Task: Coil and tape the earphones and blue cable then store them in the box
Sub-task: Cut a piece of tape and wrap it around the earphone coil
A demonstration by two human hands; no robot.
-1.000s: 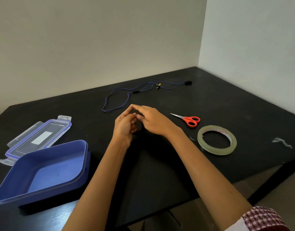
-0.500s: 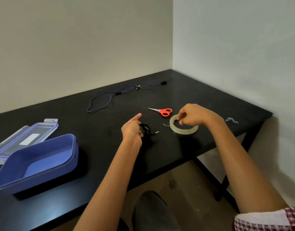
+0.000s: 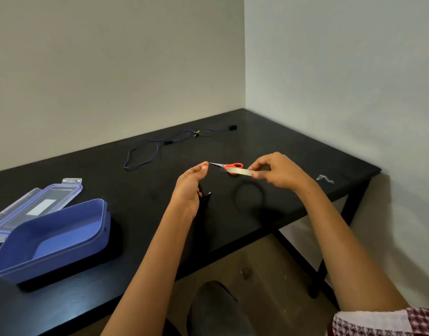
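My left hand (image 3: 190,187) grips a small coil of black earphones (image 3: 204,194) just above the black table (image 3: 293,151); the plug end sticks out to the right of my palm. My right hand (image 3: 277,172) holds the roll of clear tape (image 3: 239,171) lifted off the table, seen edge-on, its shadow ring lying below. The blue cable (image 3: 157,147) lies loose and uncoiled at the back of the table. The blue box (image 3: 63,236) stands open at the left near the front edge.
The box's clear lid (image 3: 36,204) lies behind the box. Red-handled scissors (image 3: 230,165) lie just beyond the tape roll. A scrap of used tape (image 3: 325,178) sits near the table's right edge. Walls close the back and right sides.
My right hand has lifted the tape roll off the table and turned it on edge. My left hand keeps the coiled earphones and has risen slightly.
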